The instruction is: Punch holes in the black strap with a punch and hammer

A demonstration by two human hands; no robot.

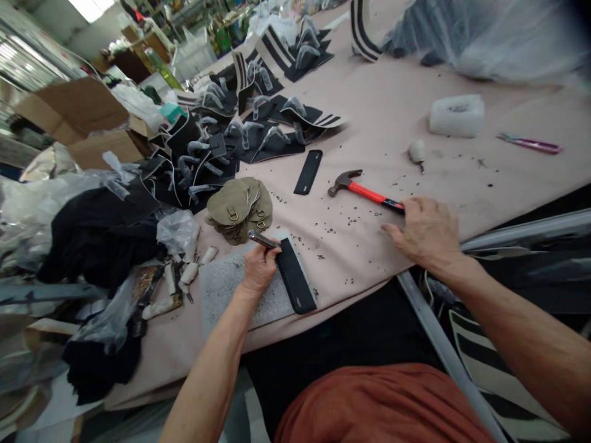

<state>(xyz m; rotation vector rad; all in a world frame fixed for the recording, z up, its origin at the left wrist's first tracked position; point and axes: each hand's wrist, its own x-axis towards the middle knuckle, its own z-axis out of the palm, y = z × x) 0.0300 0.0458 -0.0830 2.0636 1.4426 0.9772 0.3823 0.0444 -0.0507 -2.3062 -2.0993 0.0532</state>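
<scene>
My left hand (260, 266) is closed around a metal punch (263, 239), held at the upper left edge of a black strip (295, 277). That strip lies on a grey speckled slab (221, 289) at the table's front edge. My right hand (425, 231) rests over the handle end of a claw hammer (369, 194) with a red and black handle; its thumb is apart, and how firmly the fingers hold the handle is hidden. Another black strip (308, 172) lies left of the hammer head. Olive fabric pieces (240, 206) with metal rings sit behind the slab.
Black pieces with wrapped handles (249, 132) crowd the back left, near a cardboard box (87, 123). White-wrapped tools (189, 274) lie left of the slab. A white roll (457, 115) and a purple cutter (530, 143) are at the right. Tiny dark bits dot the pink tablecloth (392, 117).
</scene>
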